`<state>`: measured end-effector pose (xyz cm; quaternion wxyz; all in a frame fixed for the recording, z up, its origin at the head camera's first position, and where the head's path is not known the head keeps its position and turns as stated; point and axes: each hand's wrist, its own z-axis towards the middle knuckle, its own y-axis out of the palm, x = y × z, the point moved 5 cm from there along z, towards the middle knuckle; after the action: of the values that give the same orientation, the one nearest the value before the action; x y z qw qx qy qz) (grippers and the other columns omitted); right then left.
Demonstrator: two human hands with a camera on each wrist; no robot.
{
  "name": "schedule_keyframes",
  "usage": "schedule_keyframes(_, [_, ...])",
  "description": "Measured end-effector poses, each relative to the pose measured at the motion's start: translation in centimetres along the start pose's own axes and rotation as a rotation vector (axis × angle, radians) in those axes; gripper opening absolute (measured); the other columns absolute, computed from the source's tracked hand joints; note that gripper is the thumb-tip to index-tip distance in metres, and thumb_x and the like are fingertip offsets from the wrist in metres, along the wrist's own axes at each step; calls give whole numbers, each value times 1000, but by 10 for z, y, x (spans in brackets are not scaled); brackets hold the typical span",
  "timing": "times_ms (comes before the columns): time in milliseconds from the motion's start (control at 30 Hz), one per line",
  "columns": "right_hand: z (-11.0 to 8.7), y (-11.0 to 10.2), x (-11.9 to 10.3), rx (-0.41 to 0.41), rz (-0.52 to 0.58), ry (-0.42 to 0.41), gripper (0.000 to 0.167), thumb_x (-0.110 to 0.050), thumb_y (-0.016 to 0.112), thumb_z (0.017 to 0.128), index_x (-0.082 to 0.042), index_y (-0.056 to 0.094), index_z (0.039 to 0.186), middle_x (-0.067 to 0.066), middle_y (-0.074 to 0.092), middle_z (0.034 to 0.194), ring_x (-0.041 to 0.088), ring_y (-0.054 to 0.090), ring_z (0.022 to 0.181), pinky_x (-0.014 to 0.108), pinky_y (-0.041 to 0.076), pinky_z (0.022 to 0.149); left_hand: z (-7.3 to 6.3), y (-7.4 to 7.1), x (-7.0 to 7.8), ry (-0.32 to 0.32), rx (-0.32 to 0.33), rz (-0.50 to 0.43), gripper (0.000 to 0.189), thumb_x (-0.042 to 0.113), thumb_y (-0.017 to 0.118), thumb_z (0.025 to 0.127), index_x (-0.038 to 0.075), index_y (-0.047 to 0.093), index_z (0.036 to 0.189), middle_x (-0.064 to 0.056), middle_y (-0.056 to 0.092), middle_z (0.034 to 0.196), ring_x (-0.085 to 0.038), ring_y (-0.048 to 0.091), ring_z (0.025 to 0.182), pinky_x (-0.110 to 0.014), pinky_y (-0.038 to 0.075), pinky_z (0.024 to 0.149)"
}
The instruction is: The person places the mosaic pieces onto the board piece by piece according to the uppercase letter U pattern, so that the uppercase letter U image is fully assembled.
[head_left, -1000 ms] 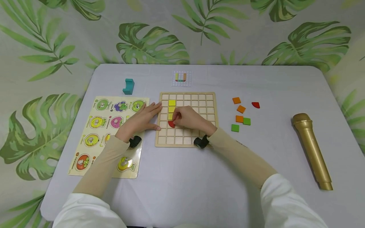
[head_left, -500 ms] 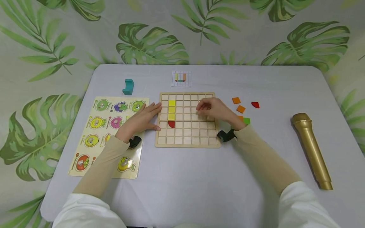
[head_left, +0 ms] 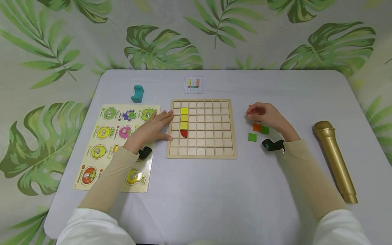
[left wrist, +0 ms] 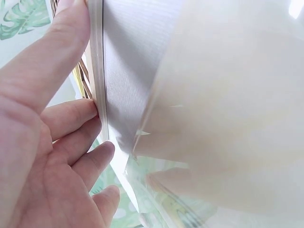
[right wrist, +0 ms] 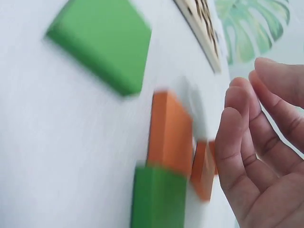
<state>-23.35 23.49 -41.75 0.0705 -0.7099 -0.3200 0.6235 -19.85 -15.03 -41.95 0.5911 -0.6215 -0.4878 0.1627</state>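
My left hand (head_left: pixel 150 129) lies with straight fingers at the left edge of the wooden grid board (head_left: pixel 200 142), fingertips and thumb against its frame. Three yellow square tiles (head_left: pixel 184 118) form a column on the board, with a red quarter-round tile (head_left: pixel 183 133) directly below them. To the board's right, my right hand (head_left: pixel 267 115) hovers over the loose tiles, its fingers loosely bent and nothing between them. Below it show an orange tile (head_left: pixel 256 127) and two green tiles, one nearer the board (head_left: pixel 252 137). In the right wrist view, orange tiles (right wrist: pixel 170 135) stand beside the fingers. The hand hides the other red tile.
A fruit puzzle board (head_left: pixel 101 163) lies under the left forearm. Behind the grid is a small pattern card (head_left: pixel 195 84) with a coloured U shape. A teal block (head_left: pixel 138 94) stands at the back left, and a gold microphone (head_left: pixel 336 161) lies at the far right.
My right hand has left the red quarter-round tile on the board and moved right, over the loose tiles. The left hand has stayed in place.
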Motion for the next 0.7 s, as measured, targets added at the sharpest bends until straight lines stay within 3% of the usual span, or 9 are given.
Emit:
schedule_keyframes(467, [-33, -32, 35, 83, -7, 59, 30, -17, 64, 93, 4, 58, 114, 6, 66, 99, 16, 56, 81, 25, 50, 65, 0, 0, -1, 13, 8, 5, 92, 39, 72, 82, -1, 24, 150, -14, 15, 158, -34, 10, 144, -49, -1, 115])
schedule_keyframes(700, [-38, -32, 38, 33, -26, 10, 25, -5, 63, 91, 6, 60, 113, 6, 64, 98, 13, 55, 81, 24, 48, 63, 0, 1, -1, 17, 8, 6, 92, 39, 72, 82, -1, 24, 150, -14, 15, 158, -33, 10, 144, -49, -2, 115])
